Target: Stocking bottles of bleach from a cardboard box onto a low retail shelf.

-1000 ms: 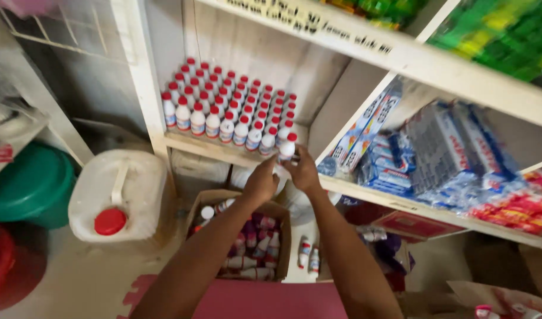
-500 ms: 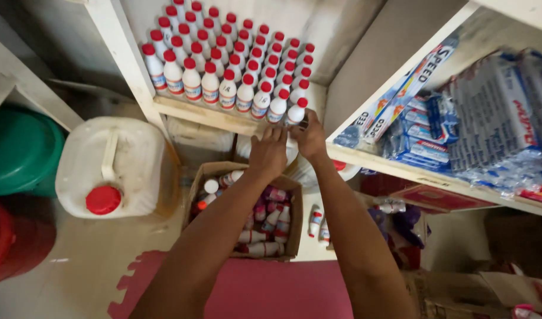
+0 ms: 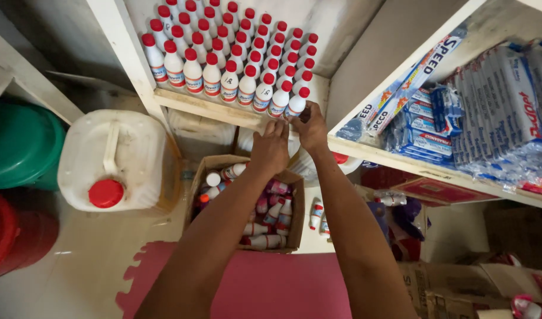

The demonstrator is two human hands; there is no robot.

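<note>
Both your hands have dropped to the shelf's front edge since half a second ago; the bottle you were seating now stands at the right end of the front row.

Largest to smallest:
- White wooden shelf [image 3: 182,100]: holds packed rows of white bottles with red caps.
- White jerrycan [image 3: 120,159] with red cap, on the floor lower left, well apart from your hands.
- Cardboard box [image 3: 294,204] under your forearms, more of the same bottles lying loose inside.
- Left hand [image 3: 271,147]: flat on the shelf lip, fingers together, holding nothing.
- Right hand [image 3: 311,127]: fingers curled narrow just beside the end bottle [image 3: 296,103]; can't tell if it's touching or gripping.

Risks, as I judge them: the end bottle sits right at the shelf edge, so a knuckle bump when you pull back could tip it into the box. The rows are tight, so one knock may domino its neighbours.
</note>
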